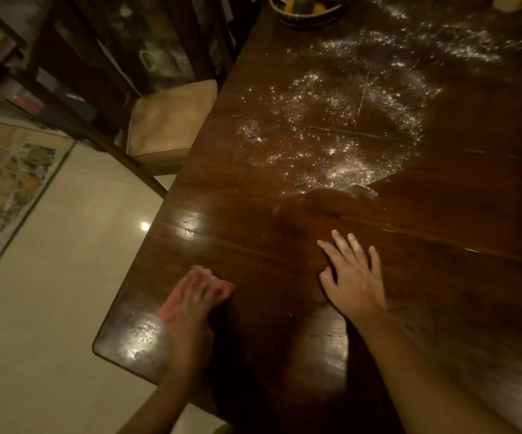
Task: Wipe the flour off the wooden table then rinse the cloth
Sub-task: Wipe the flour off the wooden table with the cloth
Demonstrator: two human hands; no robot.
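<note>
Pressing down near the table's left edge, your left grip (197, 296) has its fingers curled over a crumpled pink cloth (172, 305). The cloth sits right under that palm and pokes out on the side toward the table edge. It's blurred there, so I can't tell how tightly the fingers close, but the cloth is in the grip.

Over to your right grip (354, 278): it's flat on the dark brown wooden table (441, 277), fingers straight and spread, holding nothing. It sits well apart from the cloth, off to its right.

Up ahead, the scattered white flour (331, 130) lies across the middle of the table, well beyond both grips. It forms a loose ring of specks and small clumps, with more dusted toward the far right corner. Between your right grip and the flour there's a darker bare patch of wood, and its edge cuts the flour off in a curved line.

At the far end, a round woven bowl of fruit (306, 10) stands just past the flour. On the left, a dark wooden chair with a beige seat cushion (169, 123) sits just beside the table. Down below, the pale glossy floor tiles (65, 277) catch a bright spot of light. There's glare on the table's near left corner too, close behind your left grip.
</note>
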